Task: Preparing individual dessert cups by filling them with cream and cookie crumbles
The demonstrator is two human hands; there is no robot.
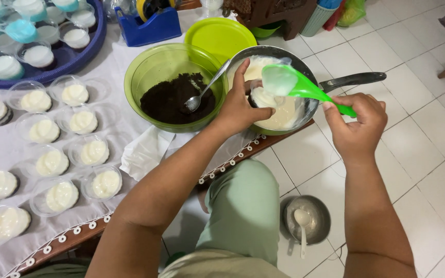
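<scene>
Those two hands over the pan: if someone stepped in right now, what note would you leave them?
Left hand: holds a small clear plastic cup over the dark metal pan of white cream.
Right hand: grips a green plastic ladle, tipping cream into that cup.
Green bowl of dark crumbs, with a metal spoon, stands beside the pan.
Done: filled clear cups on the white cloth.
Left: this cup is part-filled.

A home floor workspace: white floor tiles [418,139], low cloth-covered table [6,149], dessert cups [52,162]

Both hands [240,108] [357,126] raised forward, fingers curled closed.
</scene>
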